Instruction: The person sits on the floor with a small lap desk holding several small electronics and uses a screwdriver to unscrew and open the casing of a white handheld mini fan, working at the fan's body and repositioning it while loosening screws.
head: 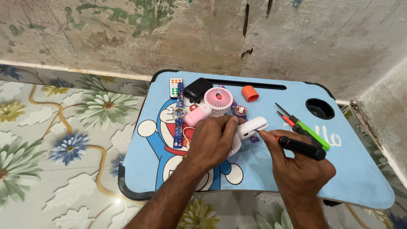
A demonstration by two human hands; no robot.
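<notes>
Now my left hand (216,142) clamps the white handheld fan (250,129) flat against the blue surface (360,169) so it stays put; my right hand (299,167) grips a black-handled screwdriver (302,148), tip at the fan's handle.

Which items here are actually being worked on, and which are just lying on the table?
In use: white handheld fan, black-handled screwdriver, left hand, right hand.
Lying about: pink fan, green screwdriver, orange cap, small remote, blue watch.
</notes>
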